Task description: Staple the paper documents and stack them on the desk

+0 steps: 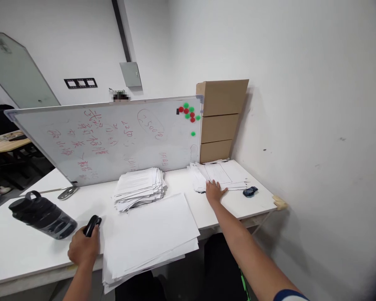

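My left hand is wrapped round a black stapler at the left front of the table. Over on the right, my right hand lies with fingers spread on the near edge of a stack of printed sheets. Between my hands a large pile of blank white paper overhangs the table's front edge. Behind that pile sits a thick, uneven stack of papers.
A dark water bottle stands left of the stapler. A whiteboard with red writing and magnets leans along the back, beside stacked cardboard boxes. A small dark blue object lies near the right edge.
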The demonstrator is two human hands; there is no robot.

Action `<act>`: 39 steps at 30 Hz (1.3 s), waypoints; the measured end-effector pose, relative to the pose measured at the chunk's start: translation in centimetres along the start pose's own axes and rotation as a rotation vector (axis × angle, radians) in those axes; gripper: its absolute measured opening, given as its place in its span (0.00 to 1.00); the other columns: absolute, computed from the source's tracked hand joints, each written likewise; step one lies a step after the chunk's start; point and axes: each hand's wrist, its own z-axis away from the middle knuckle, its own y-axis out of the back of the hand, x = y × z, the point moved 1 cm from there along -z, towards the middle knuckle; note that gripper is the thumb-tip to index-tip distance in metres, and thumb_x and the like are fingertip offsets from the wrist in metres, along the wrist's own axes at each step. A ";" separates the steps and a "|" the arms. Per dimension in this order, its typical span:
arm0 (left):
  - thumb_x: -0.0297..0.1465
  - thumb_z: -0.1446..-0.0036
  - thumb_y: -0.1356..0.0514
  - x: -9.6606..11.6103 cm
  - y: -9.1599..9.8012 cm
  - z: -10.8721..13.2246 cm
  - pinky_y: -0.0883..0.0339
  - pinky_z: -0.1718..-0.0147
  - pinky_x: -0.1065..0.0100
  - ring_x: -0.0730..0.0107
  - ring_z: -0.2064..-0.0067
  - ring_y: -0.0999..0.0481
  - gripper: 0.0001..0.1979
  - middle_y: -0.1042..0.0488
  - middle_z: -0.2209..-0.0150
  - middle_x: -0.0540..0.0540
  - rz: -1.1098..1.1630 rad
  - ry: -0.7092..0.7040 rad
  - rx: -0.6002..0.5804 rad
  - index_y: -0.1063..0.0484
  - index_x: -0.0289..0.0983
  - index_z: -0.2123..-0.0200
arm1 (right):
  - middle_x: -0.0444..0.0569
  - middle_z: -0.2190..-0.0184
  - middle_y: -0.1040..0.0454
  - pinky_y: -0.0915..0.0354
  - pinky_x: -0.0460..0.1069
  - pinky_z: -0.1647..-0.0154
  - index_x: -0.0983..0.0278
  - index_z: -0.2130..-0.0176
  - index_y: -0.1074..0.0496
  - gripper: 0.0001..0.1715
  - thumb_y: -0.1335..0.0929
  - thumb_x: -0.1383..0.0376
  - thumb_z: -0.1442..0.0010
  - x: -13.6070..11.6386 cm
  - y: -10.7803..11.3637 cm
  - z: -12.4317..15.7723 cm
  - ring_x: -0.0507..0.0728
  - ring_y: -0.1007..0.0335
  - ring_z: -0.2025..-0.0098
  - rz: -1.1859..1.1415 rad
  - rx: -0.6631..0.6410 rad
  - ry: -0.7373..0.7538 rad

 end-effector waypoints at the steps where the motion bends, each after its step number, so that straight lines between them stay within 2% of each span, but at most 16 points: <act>1: 0.54 0.43 0.48 0.0 0.1 -0.1 0.29 0.61 0.48 0.38 0.54 0.23 0.32 0.24 0.54 0.30 -0.001 0.007 -0.006 0.28 0.37 0.46 | 0.59 0.39 0.32 0.71 0.78 0.37 0.62 0.49 0.25 0.25 0.44 0.56 0.29 -0.1 0.0 0.0 0.70 0.47 0.34 -0.012 0.004 0.010; 9: 0.54 0.44 0.46 0.5 0.1 0.2 0.29 0.59 0.45 0.36 0.51 0.25 0.32 0.25 0.52 0.30 0.037 0.056 -0.020 0.29 0.37 0.47 | 0.59 0.38 0.32 0.67 0.79 0.37 0.63 0.49 0.24 0.24 0.44 0.58 0.29 -0.6 0.6 -0.1 0.71 0.47 0.33 -0.022 -0.009 0.073; 12: 0.54 0.45 0.44 1.2 0.9 0.9 0.32 0.53 0.43 0.33 0.43 0.31 0.35 0.30 0.46 0.28 0.083 0.060 0.061 0.33 0.35 0.43 | 0.59 0.36 0.34 0.65 0.76 0.35 0.63 0.48 0.25 0.23 0.44 0.60 0.29 -1.4 1.6 0.4 0.69 0.49 0.31 -0.039 -0.018 0.091; 14: 0.51 0.43 0.44 1.9 2.0 1.6 0.38 0.46 0.41 0.35 0.37 0.38 0.36 0.34 0.41 0.28 0.141 -0.008 0.182 0.38 0.33 0.40 | 0.55 0.36 0.34 0.64 0.72 0.33 0.61 0.48 0.25 0.21 0.42 0.62 0.29 -2.2 2.6 1.4 0.66 0.50 0.30 -0.069 -0.020 0.108; 16: 0.48 0.41 0.45 3.0 3.2 3.2 0.47 0.38 0.41 0.40 0.33 0.43 0.35 0.38 0.38 0.28 0.209 -0.106 0.290 0.43 0.31 0.38 | 0.50 0.36 0.33 0.64 0.69 0.31 0.59 0.49 0.24 0.19 0.41 0.62 0.30 -3.1 3.8 3.5 0.63 0.51 0.29 -0.118 -0.010 0.164; 18: 0.48 0.39 0.46 4.6 4.3 6.1 0.51 0.36 0.43 0.44 0.32 0.45 0.33 0.39 0.37 0.29 0.339 -0.193 0.295 0.41 0.32 0.39 | 0.48 0.37 0.31 0.63 0.69 0.31 0.59 0.51 0.23 0.19 0.41 0.61 0.29 -4.2 5.3 6.8 0.63 0.51 0.29 -0.194 0.028 0.295; 19: 0.48 0.39 0.47 5.5 4.6 8.2 0.48 0.36 0.45 0.46 0.33 0.42 0.31 0.37 0.38 0.31 0.471 -0.233 0.208 0.39 0.34 0.41 | 0.48 0.39 0.29 0.61 0.69 0.31 0.58 0.53 0.22 0.20 0.42 0.60 0.29 -4.8 6.1 8.9 0.63 0.49 0.30 -0.237 0.038 0.363; 20: 0.49 0.38 0.48 6.7 4.8 10.6 0.44 0.38 0.49 0.50 0.35 0.38 0.29 0.36 0.38 0.33 0.638 -0.274 0.051 0.38 0.36 0.41 | 0.48 0.39 0.29 0.60 0.69 0.31 0.58 0.54 0.22 0.21 0.42 0.59 0.28 -5.4 6.9 11.3 0.63 0.48 0.30 -0.275 0.045 0.415; 22: 0.52 0.39 0.48 9.2 4.9 15.7 0.37 0.41 0.54 0.54 0.36 0.35 0.31 0.36 0.37 0.34 1.004 -0.254 -0.330 0.39 0.40 0.39 | 0.47 0.37 0.31 0.58 0.70 0.31 0.56 0.54 0.21 0.22 0.42 0.59 0.28 -6.4 8.2 16.3 0.65 0.49 0.29 -0.303 0.031 0.500; 24: 0.56 0.41 0.47 11.7 4.9 20.1 0.31 0.46 0.54 0.54 0.36 0.34 0.36 0.39 0.34 0.34 1.301 -0.137 -0.701 0.42 0.44 0.36 | 0.47 0.34 0.35 0.58 0.71 0.31 0.54 0.48 0.23 0.20 0.41 0.60 0.29 -7.1 9.0 21.0 0.66 0.50 0.29 -0.259 -0.039 0.590; 26: 0.57 0.44 0.44 13.8 4.9 22.9 0.28 0.49 0.54 0.53 0.40 0.29 0.38 0.34 0.37 0.35 1.433 -0.001 -0.909 0.40 0.43 0.37 | 0.48 0.32 0.39 0.58 0.74 0.32 0.52 0.43 0.26 0.20 0.38 0.60 0.30 -7.1 9.1 24.6 0.68 0.51 0.29 -0.208 -0.106 0.685; 28: 0.52 0.45 0.38 14.9 4.7 24.1 0.27 0.50 0.55 0.54 0.44 0.25 0.36 0.28 0.42 0.37 1.434 0.135 -0.983 0.37 0.43 0.38 | 0.50 0.32 0.40 0.55 0.75 0.33 0.52 0.40 0.30 0.22 0.38 0.62 0.30 -6.5 8.8 26.9 0.68 0.51 0.29 -0.171 -0.147 0.733; 31: 0.43 0.47 0.32 15.0 4.2 24.4 0.28 0.49 0.58 0.56 0.45 0.23 0.33 0.24 0.46 0.38 1.374 0.274 -0.976 0.33 0.42 0.40 | 0.52 0.31 0.43 0.48 0.74 0.35 0.51 0.37 0.34 0.25 0.37 0.63 0.31 -5.0 8.1 28.3 0.69 0.51 0.29 -0.131 -0.221 0.769; 35: 0.40 0.46 0.32 14.2 4.3 25.0 0.29 0.45 0.57 0.56 0.43 0.25 0.32 0.24 0.44 0.38 1.371 0.316 -0.998 0.34 0.41 0.39 | 0.54 0.28 0.51 0.42 0.72 0.37 0.49 0.32 0.42 0.31 0.36 0.62 0.31 -3.1 7.7 29.0 0.70 0.52 0.29 -0.083 -0.345 0.830; 39: 0.42 0.44 0.33 13.6 5.3 26.0 0.28 0.46 0.55 0.53 0.43 0.25 0.33 0.26 0.43 0.37 1.360 0.366 -1.043 0.35 0.41 0.38 | 0.52 0.27 0.55 0.44 0.72 0.35 0.46 0.30 0.49 0.34 0.37 0.62 0.30 -2.2 8.1 29.7 0.69 0.56 0.28 -0.078 -0.390 0.854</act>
